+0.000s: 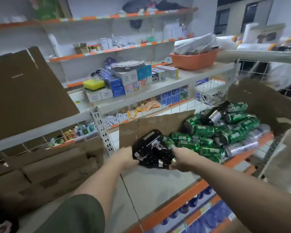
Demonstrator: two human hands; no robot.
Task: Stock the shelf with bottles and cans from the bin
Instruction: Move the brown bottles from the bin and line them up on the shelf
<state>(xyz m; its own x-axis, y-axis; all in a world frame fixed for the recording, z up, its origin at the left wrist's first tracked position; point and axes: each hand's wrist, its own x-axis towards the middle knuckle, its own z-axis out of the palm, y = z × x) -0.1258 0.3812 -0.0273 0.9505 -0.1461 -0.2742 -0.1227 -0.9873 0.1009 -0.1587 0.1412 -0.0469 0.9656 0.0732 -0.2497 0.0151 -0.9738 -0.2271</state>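
Both hands carried a cluster of dark glass bottles point(152, 149) just above the grey shelf point(158, 184), the left hand point(126, 157) at the cluster's nine o'clock and the right hand point(181, 159) at its four o'clock, fingers of both clamped on the bottles. The heap of green cans point(217, 133) lay on the same shelf at about two o'clock from the cluster, nearly touching it, with another dark bottle point(215, 113) lying on top. The bin was not in view. To do this well, the bottles probably needed lowering together onto the bare shelf at six o'clock of the cans, hands kept pressed inward until the glass rested, lest one slip toward the orange edge point(183, 200)
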